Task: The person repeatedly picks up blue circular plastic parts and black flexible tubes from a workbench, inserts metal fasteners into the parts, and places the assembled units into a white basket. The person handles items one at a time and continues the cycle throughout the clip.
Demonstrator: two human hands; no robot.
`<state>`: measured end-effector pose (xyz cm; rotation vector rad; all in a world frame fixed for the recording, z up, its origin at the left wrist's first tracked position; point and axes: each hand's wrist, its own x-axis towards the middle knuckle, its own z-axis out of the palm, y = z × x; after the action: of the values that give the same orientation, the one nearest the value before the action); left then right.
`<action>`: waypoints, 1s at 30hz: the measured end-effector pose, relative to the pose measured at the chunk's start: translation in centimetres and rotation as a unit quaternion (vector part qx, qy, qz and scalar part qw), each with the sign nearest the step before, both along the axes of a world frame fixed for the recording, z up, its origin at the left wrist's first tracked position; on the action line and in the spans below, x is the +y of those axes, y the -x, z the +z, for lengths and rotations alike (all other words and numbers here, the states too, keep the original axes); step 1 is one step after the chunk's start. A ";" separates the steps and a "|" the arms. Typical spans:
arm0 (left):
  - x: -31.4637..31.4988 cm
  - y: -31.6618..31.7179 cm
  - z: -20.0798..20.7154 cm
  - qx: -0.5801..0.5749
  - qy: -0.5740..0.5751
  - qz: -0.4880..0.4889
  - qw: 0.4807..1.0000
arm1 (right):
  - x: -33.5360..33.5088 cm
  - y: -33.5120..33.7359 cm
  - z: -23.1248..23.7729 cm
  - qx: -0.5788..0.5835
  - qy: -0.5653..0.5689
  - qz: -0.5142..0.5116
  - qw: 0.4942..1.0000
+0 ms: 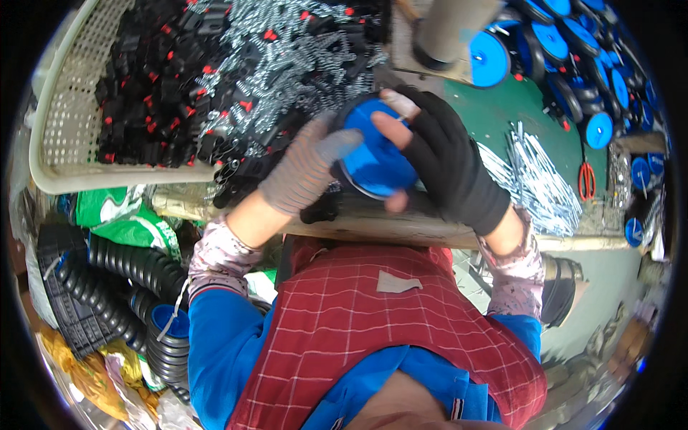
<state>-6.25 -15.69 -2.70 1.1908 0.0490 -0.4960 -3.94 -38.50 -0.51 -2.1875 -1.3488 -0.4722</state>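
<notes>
A blue wheel [374, 154] with a black rim is held up at the bench edge in front of my chest. My right hand [437, 143], in a black glove with bare fingertips, grips it from the right, its fingers over the top and face. My left hand [304, 161], in a grey striped glove, is closed on the wheel's left side, with fingertips on the blue face. Motion smears the left fingers. Beyond the hands lie many silvery springs [279, 61] and black plastic parts [136, 107] with red bits.
A pale perforated crate [61, 136] stands at the left. On the green bench top [476, 107] lie metal pins [541, 175] and red-handled scissors [587, 180]. A grey post [451, 32] rises at the back; more blue wheels [552, 41] pile up right. Stacked black wheels [168, 351] sit lower left.
</notes>
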 end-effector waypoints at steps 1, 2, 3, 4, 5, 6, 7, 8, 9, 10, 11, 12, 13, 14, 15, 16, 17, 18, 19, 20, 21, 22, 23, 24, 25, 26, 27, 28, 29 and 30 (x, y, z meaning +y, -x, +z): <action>-0.2 0.6 -0.2 0.012 0.079 0.001 0.997 | 0.1 0.5 0.5 0.047 0.009 0.016 0.999; -0.4 1.1 -0.4 0.035 0.151 0.004 0.988 | 0.1 0.9 0.8 0.093 0.021 0.030 0.995; -0.2 1.7 -0.4 0.067 0.181 -0.001 0.981 | 0.1 1.2 0.7 0.084 0.075 0.045 0.993; 0.1 2.3 -0.4 0.083 0.241 -0.010 0.967 | -0.3 1.7 0.7 0.083 0.144 0.045 0.985; 0.6 2.4 -0.4 0.119 0.278 -0.047 0.952 | -0.5 2.0 0.2 0.040 0.147 0.028 0.988; 0.5 2.9 -0.4 0.111 0.271 -0.050 0.955 | -0.8 2.4 -0.6 0.015 0.171 0.014 0.985; 1.8 2.7 -0.3 0.061 0.156 -0.118 0.979 | -1.5 2.5 -1.5 0.011 0.127 -0.011 0.992; 3.3 2.5 0.0 0.023 0.037 -0.196 0.980 | -2.3 2.5 -2.3 0.023 0.114 -0.034 0.993; 5.0 1.6 0.1 -0.165 -0.203 -0.263 0.929 | -3.2 2.6 -3.1 0.063 0.090 -0.062 0.992; 6.4 1.7 0.3 -0.303 -0.353 -0.185 0.866 | -4.1 2.6 -3.9 0.097 0.050 -0.081 0.991; 7.4 1.3 0.1 -0.394 -0.471 -0.092 0.784 | -4.6 3.3 -4.9 0.187 -0.031 -0.143 0.971; 9.1 0.8 0.1 -0.426 -0.550 -0.074 0.715 | -5.0 3.8 -5.8 0.262 -0.135 -0.191 0.936; 10.7 0.3 0.1 -0.385 -0.567 -0.067 0.725 | -5.8 4.0 -6.4 0.314 -0.143 -0.251 0.904; 11.8 0.0 -0.2 -0.294 -0.625 -0.095 0.717 | -6.3 4.2 -7.1 0.342 -0.171 -0.287 0.878; 12.6 -1.2 -0.9 -0.218 -0.639 -0.151 0.722 | -6.7 4.2 -7.9 0.337 -0.235 -0.313 0.856; 12.9 -1.6 -1.7 -0.220 -0.661 -0.188 0.692 | -7.1 4.3 -8.5 0.351 -0.285 -0.322 0.832; 13.1 -2.1 -2.3 -0.217 -0.645 -0.210 0.702 | -7.4 4.2 -9.0 0.376 -0.328 -0.309 0.810; 13.3 -2.5 -2.6 -0.232 -0.619 -0.230 0.714 | -7.7 4.1 -9.4 0.397 -0.364 -0.300 0.787; 13.2 -2.7 -2.8 -0.216 -0.626 -0.223 0.715 | -7.8 4.0 -9.7 0.391 -0.374 -0.302 0.785; 12.8 -2.9 -2.8 -0.225 -0.617 -0.214 0.723 | -7.9 3.9 -9.9 0.382 -0.385 -0.311 0.780; 12.1 -3.1 -2.5 -0.223 -0.616 -0.209 0.726 | -7.9 3.6 -10.1 0.368 -0.403 -0.307 0.779; 11.3 -3.6 -2.0 -0.181 -0.567 -0.200 0.778 | -7.8 3.3 -10.2 0.382 -0.459 -0.284 0.750; 9.8 -3.7 -1.6 -0.225 -0.492 -0.151 0.827 | -7.5 2.9 -10.4 0.381 -0.484 -0.296 0.730; 8.0 -3.7 -1.3 -0.204 -0.451 -0.094 0.863 | -7.3 2.5 -10.4 0.372 -0.498 -0.328 0.712; 6.1 -4.6 -1.0 -0.161 -0.381 -0.163 0.896 | -6.8 2.0 -10.6 0.343 -0.501 -0.302 0.735; 3.0 -4.7 -1.6 -0.188 -0.325 -0.138 0.916 | -6.5 1.5 -10.7 0.308 -0.491 -0.299 0.758; 0.3 -5.0 -2.3 -0.197 -0.299 -0.135 0.924 | -6.1 1.1 -10.8 0.335 -0.494 -0.333 0.729; -1.7 -5.8 -2.8 -0.184 -0.303 -0.140 0.924 | -5.9 0.7 -10.9 0.332 -0.526 -0.298 0.724; -3.5 -6.3 -3.3 -0.106 -0.215 -0.121 0.963 | -5.5 0.4 -11.0 0.344 -0.548 -0.300 0.701; -4.7 -6.6 -3.8 -0.017 -0.117 -0.112 0.987 | -5.4 0.2 -11.0 0.359 -0.558 -0.319 0.677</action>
<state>0.36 -20.41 -6.50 1.4438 -0.0580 -0.6817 -4.19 -43.85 -11.54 -1.3604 0.2441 -0.4124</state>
